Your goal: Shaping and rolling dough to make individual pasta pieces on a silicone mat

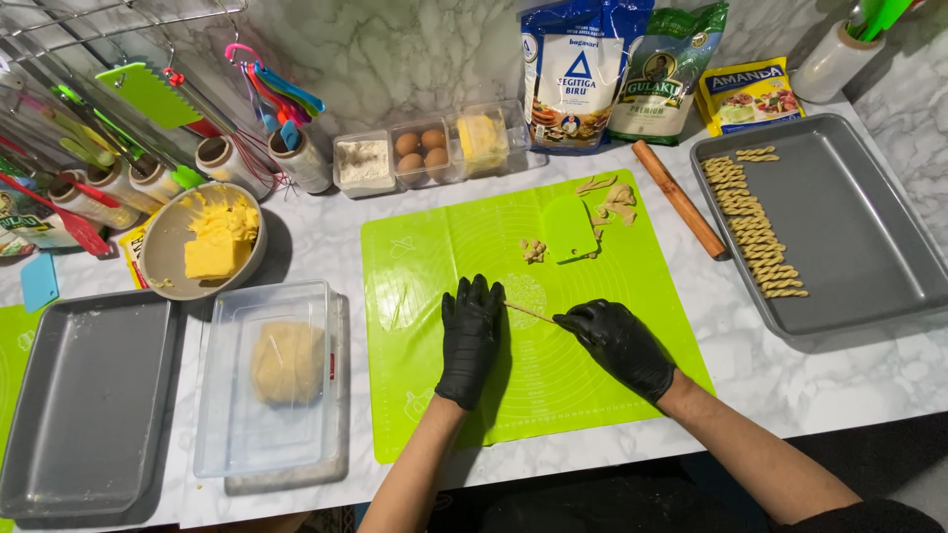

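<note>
Both my hands wear black gloves over a green silicone mat. My left hand lies flat, palm down, on one end of a thin rope of dough. My right hand presses the rope's other end with its fingertips. A green plastic scraper rests on the mat's far part, with small dough scraps and larger pieces beside it. A grey baking tray at the right holds a column of several twisted dough sticks.
A wooden rolling pin lies between mat and tray. A clear lidded box with a dough lump, an empty grey tray and a bowl of yellow butter stand left. Eggs, bags and utensil holders line the back wall.
</note>
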